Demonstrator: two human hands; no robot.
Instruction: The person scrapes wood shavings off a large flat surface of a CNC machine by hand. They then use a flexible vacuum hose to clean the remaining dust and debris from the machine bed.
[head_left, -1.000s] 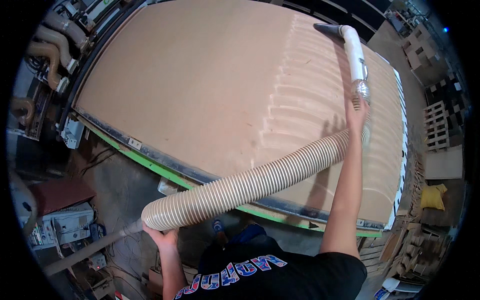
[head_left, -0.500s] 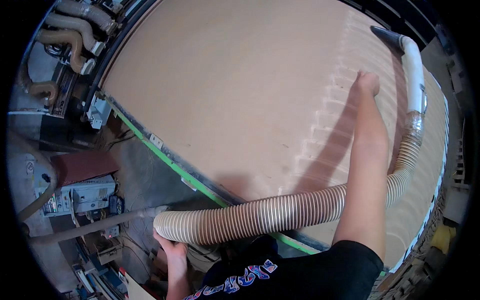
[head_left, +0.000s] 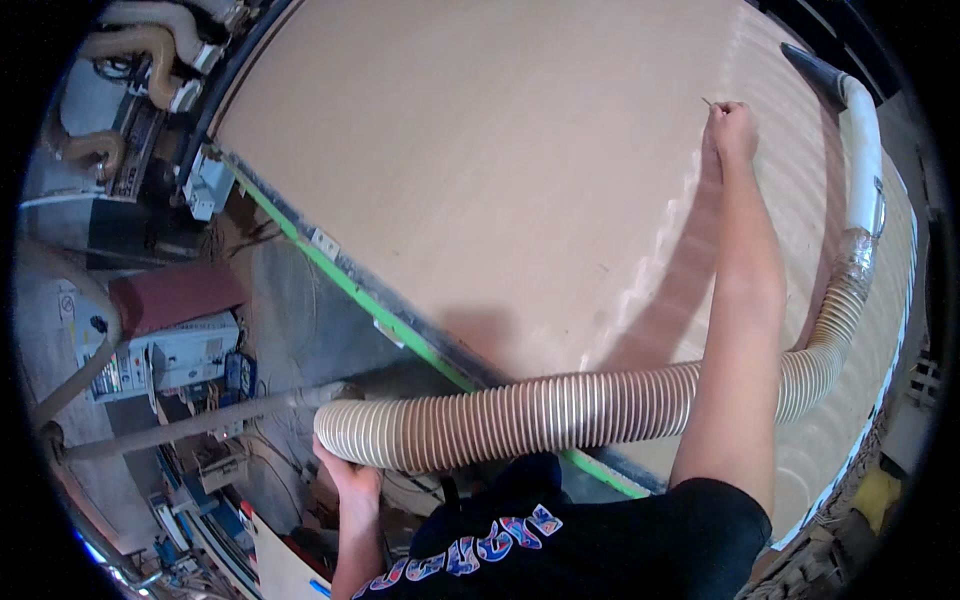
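A ribbed, see-through suction hose [head_left: 540, 412] curves across in front of my body. My left hand [head_left: 350, 475] is closed around its left bend from below. To the right the hose joins a white pipe [head_left: 864, 160] ending in a dark nozzle [head_left: 815, 75], over the far right of a wide tan board [head_left: 470, 190]. My right arm reaches over the hose. Just above the board, my right hand [head_left: 735, 130] pinches a thin sliver [head_left: 706, 101], too small to identify further; its tip sticks out to the left of the fingers. Pale curved streaks mark the board's right side.
A green-edged frame [head_left: 350, 285] runs along the board's near left side. Beyond it stand a grey machine box [head_left: 190, 350], a dark red panel [head_left: 178, 297] and several ducts [head_left: 150, 45]. Another grey hose [head_left: 200, 428] crosses at lower left. Yellow material [head_left: 876, 498] lies at far right.
My right hand has moved farther out over the board, and a thin sliver now shows at its fingertips. The view has shifted slightly. My left hand keeps its hold on the hose.
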